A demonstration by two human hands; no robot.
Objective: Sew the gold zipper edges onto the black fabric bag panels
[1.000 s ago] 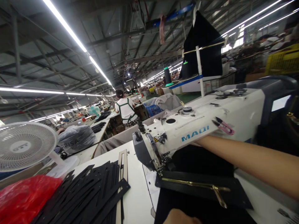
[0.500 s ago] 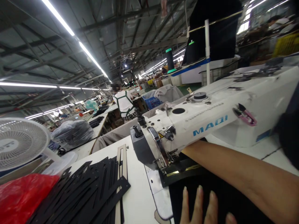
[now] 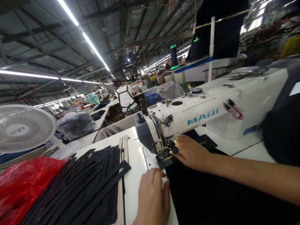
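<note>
One white worktable (image 3: 134, 176) carries a MAQI sewing machine (image 3: 211, 109), with black cloth (image 3: 217, 190) running under its arm and spreading to the right. Black strips (image 3: 93, 184) lie heaped at left. A person's right hand (image 3: 193, 153), fingers bent, sits beside the needle; the left hand (image 3: 152, 193) curls by the cloth's left edge. Whether either pinches cloth is unclear. Pink snips (image 3: 236, 112) sit against the machine; gold zipper (image 3: 167, 158) shows near the needle.
</note>
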